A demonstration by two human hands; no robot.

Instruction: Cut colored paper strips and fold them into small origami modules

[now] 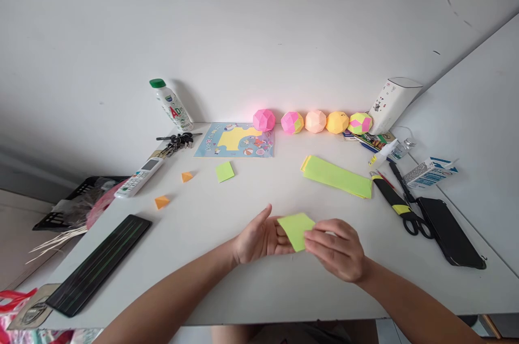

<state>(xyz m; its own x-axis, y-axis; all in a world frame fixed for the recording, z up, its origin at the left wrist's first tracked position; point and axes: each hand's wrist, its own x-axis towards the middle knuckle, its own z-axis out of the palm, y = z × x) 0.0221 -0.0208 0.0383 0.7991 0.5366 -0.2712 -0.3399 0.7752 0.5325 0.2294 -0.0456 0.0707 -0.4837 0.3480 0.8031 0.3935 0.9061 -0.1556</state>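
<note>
A square of lime-green paper [297,229] is pinched at its right edge by my right hand [338,249]. Palm up beneath the sheet lies my left hand [263,238], its thumb raised and its fingers partly hidden by the paper. Whether the left fingers touch the sheet is hard to make out. Beyond the hands, another green paper square [225,171] rests flat on the table. Two small folded orange paper pieces [162,202] sit to the left. A stack of long green paper strips [336,176] lies farther back on the right.
Several faceted paper balls [315,121] line the wall behind a blue booklet [203,144]. Leftward are a white bottle [172,106], keys [180,141], a remote [140,177] and a black panel [99,264]. Scissors [395,203], a glue bottle [382,153] and a black phone-like case [450,233] occupy the right.
</note>
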